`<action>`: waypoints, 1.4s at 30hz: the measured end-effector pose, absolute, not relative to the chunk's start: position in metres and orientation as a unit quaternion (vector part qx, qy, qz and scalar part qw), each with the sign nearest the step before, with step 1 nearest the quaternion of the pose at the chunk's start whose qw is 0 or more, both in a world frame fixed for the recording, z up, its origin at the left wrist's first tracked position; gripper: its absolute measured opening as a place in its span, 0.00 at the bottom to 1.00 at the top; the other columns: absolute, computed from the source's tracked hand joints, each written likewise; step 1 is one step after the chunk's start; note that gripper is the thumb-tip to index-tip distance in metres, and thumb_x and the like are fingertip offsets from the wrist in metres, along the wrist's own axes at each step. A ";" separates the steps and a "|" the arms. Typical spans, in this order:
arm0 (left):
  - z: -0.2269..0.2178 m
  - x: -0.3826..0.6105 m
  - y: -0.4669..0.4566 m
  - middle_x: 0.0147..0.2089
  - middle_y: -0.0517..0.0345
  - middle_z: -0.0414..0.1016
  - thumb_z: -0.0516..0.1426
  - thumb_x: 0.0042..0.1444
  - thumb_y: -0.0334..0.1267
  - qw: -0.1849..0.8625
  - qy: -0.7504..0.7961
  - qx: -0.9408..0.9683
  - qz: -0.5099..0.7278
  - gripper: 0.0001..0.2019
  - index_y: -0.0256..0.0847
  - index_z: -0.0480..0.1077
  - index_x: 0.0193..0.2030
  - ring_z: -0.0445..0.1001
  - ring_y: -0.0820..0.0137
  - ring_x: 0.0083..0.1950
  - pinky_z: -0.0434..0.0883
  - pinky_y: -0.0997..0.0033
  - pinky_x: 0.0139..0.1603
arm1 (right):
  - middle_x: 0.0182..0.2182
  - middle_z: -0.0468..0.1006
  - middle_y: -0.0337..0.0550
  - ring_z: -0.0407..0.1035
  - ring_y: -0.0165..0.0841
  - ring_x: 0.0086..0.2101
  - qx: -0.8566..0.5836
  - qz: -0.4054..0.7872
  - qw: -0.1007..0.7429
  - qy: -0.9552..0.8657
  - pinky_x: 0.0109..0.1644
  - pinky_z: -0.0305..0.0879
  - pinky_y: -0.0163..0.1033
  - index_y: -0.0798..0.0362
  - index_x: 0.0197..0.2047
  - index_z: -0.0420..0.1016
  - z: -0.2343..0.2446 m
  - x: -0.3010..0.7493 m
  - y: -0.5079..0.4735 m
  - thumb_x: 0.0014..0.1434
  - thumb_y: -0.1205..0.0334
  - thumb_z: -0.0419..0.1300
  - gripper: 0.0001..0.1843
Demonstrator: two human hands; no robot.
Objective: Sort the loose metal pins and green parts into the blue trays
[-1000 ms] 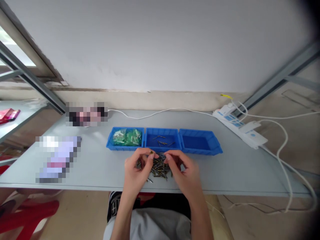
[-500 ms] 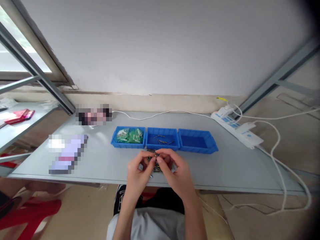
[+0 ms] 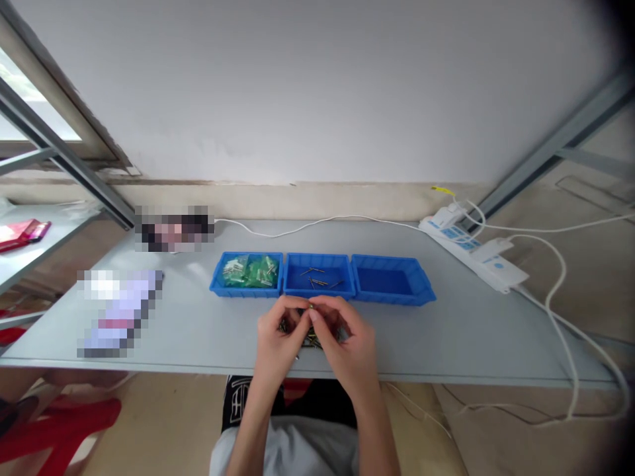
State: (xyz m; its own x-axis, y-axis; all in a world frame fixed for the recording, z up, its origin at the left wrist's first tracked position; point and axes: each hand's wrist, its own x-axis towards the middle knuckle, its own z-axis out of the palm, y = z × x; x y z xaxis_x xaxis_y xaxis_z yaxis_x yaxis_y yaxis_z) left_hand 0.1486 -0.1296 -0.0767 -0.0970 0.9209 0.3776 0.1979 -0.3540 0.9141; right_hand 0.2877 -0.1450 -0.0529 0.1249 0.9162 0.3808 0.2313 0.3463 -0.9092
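My left hand [image 3: 280, 337] and my right hand [image 3: 342, 337] meet fingertip to fingertip over a pile of small metal pins [image 3: 310, 337] near the front edge of the grey table [image 3: 471, 330]. Both pinch one small brass-tipped pin [image 3: 311, 306] between them, fingers closed. Just behind stand three blue bins in a row. The left bin [image 3: 247, 272] holds green and metal parts, the middle bin [image 3: 318, 276] has a few loose pins, and the right bin [image 3: 391, 281] looks empty.
A white power strip [image 3: 471, 254] with white cables lies at the back right. Two blurred objects sit on the table's left side [image 3: 119, 311]. A metal shelf frame stands at the left, a red stool [image 3: 59, 430] below it.
My hands have drawn closer together above the pile, from slightly apart to fingertips touching on one pin. The view shifted slightly.
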 end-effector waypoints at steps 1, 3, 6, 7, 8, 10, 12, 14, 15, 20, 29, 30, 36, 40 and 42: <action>-0.077 0.149 -0.128 0.27 0.65 0.75 0.64 0.65 0.35 0.316 0.473 0.594 0.570 0.01 0.42 0.79 0.41 0.66 0.77 0.24 0.67 0.80 0.29 | 0.36 0.84 0.38 0.75 0.31 0.33 -0.487 0.295 0.573 -0.589 0.37 0.72 0.34 0.46 0.47 0.85 -0.053 0.287 -0.144 0.70 0.63 0.66 0.05; -0.076 0.149 -0.127 0.28 0.64 0.77 0.64 0.65 0.35 0.311 0.473 0.596 0.570 0.02 0.42 0.79 0.40 0.68 0.76 0.25 0.68 0.79 0.29 | 0.36 0.84 0.38 0.76 0.31 0.33 -0.488 0.287 0.578 -0.588 0.37 0.72 0.34 0.45 0.46 0.85 -0.053 0.286 -0.143 0.70 0.63 0.66 0.05; -0.073 0.149 -0.126 0.31 0.62 0.81 0.65 0.65 0.35 0.308 0.470 0.597 0.573 0.02 0.42 0.79 0.40 0.69 0.76 0.26 0.69 0.79 0.30 | 0.35 0.83 0.37 0.74 0.31 0.32 -0.484 0.277 0.583 -0.591 0.36 0.72 0.34 0.45 0.46 0.85 -0.053 0.285 -0.142 0.70 0.63 0.67 0.05; -0.072 0.149 -0.125 0.33 0.61 0.82 0.65 0.65 0.35 0.310 0.467 0.596 0.575 0.02 0.42 0.79 0.40 0.69 0.76 0.26 0.69 0.79 0.31 | 0.35 0.82 0.36 0.74 0.30 0.31 -0.482 0.274 0.585 -0.592 0.35 0.71 0.34 0.45 0.46 0.85 -0.053 0.285 -0.142 0.70 0.63 0.67 0.05; -0.071 0.149 -0.124 0.34 0.60 0.83 0.65 0.65 0.35 0.314 0.463 0.597 0.575 0.01 0.42 0.79 0.40 0.69 0.77 0.26 0.69 0.79 0.31 | 0.34 0.82 0.36 0.73 0.30 0.31 -0.481 0.272 0.587 -0.592 0.35 0.71 0.34 0.44 0.46 0.85 -0.053 0.285 -0.142 0.70 0.63 0.67 0.05; -0.069 0.150 -0.123 0.36 0.60 0.84 0.64 0.64 0.34 0.320 0.458 0.598 0.575 0.01 0.42 0.79 0.40 0.69 0.77 0.26 0.69 0.79 0.30 | 0.34 0.82 0.37 0.73 0.31 0.31 -0.480 0.268 0.592 -0.589 0.35 0.71 0.34 0.45 0.46 0.85 -0.055 0.285 -0.142 0.70 0.63 0.67 0.05; -0.067 0.151 -0.121 0.34 0.61 0.83 0.64 0.64 0.33 0.321 0.457 0.600 0.573 0.02 0.43 0.80 0.39 0.67 0.77 0.25 0.68 0.79 0.29 | 0.35 0.82 0.37 0.74 0.31 0.32 -0.481 0.263 0.597 -0.586 0.35 0.72 0.35 0.45 0.46 0.85 -0.056 0.285 -0.141 0.70 0.63 0.67 0.05; -0.066 0.151 -0.119 0.30 0.63 0.80 0.64 0.63 0.32 0.320 0.460 0.603 0.568 0.02 0.42 0.80 0.39 0.66 0.77 0.24 0.67 0.80 0.29 | 0.34 0.81 0.37 0.74 0.31 0.32 -0.482 0.258 0.600 -0.583 0.35 0.71 0.34 0.45 0.46 0.85 -0.057 0.285 -0.140 0.71 0.64 0.67 0.05; -0.066 0.152 -0.119 0.28 0.64 0.78 0.64 0.63 0.32 0.318 0.462 0.604 0.566 0.02 0.42 0.80 0.39 0.65 0.77 0.24 0.67 0.80 0.28 | 0.34 0.81 0.36 0.73 0.31 0.31 -0.483 0.256 0.601 -0.583 0.35 0.71 0.34 0.44 0.46 0.85 -0.058 0.285 -0.139 0.70 0.64 0.67 0.05; -0.063 0.151 -0.120 0.25 0.67 0.72 0.64 0.63 0.32 0.313 0.468 0.602 0.567 0.03 0.42 0.80 0.39 0.65 0.77 0.23 0.66 0.79 0.28 | 0.35 0.82 0.37 0.74 0.30 0.31 -0.481 0.260 0.600 -0.585 0.35 0.72 0.34 0.44 0.46 0.85 -0.056 0.283 -0.138 0.70 0.64 0.68 0.05; -0.063 0.141 -0.123 0.27 0.65 0.74 0.63 0.65 0.33 0.310 0.476 0.601 0.562 0.03 0.42 0.80 0.39 0.67 0.76 0.25 0.67 0.78 0.30 | 0.33 0.83 0.38 0.75 0.32 0.30 -0.467 0.278 0.595 -0.592 0.34 0.72 0.35 0.45 0.46 0.85 -0.048 0.278 -0.134 0.69 0.64 0.68 0.05; -0.064 0.141 -0.124 0.27 0.65 0.74 0.64 0.65 0.33 0.310 0.477 0.600 0.562 0.03 0.43 0.80 0.39 0.67 0.76 0.25 0.68 0.78 0.30 | 0.33 0.83 0.38 0.74 0.32 0.30 -0.466 0.280 0.594 -0.594 0.33 0.72 0.35 0.45 0.46 0.85 -0.048 0.277 -0.134 0.69 0.64 0.67 0.05; -0.065 0.141 -0.125 0.26 0.66 0.73 0.64 0.66 0.35 0.326 0.488 0.593 0.552 0.02 0.42 0.79 0.40 0.67 0.76 0.25 0.68 0.78 0.30 | 0.33 0.82 0.38 0.74 0.32 0.31 -0.472 0.283 0.585 -0.596 0.34 0.72 0.35 0.46 0.45 0.85 -0.048 0.279 -0.135 0.70 0.63 0.67 0.04; -0.064 0.142 -0.123 0.24 0.67 0.70 0.64 0.64 0.35 0.330 0.495 0.592 0.543 0.02 0.42 0.80 0.40 0.66 0.76 0.24 0.67 0.79 0.29 | 0.33 0.82 0.38 0.74 0.31 0.30 -0.476 0.286 0.580 -0.596 0.34 0.72 0.35 0.46 0.46 0.86 -0.048 0.280 -0.134 0.70 0.64 0.67 0.05; -0.064 0.141 -0.121 0.24 0.67 0.70 0.64 0.63 0.34 0.331 0.497 0.593 0.540 0.02 0.42 0.80 0.40 0.67 0.76 0.24 0.67 0.78 0.29 | 0.34 0.82 0.38 0.74 0.31 0.30 -0.480 0.287 0.577 -0.595 0.34 0.72 0.35 0.46 0.46 0.86 -0.049 0.281 -0.133 0.70 0.64 0.67 0.06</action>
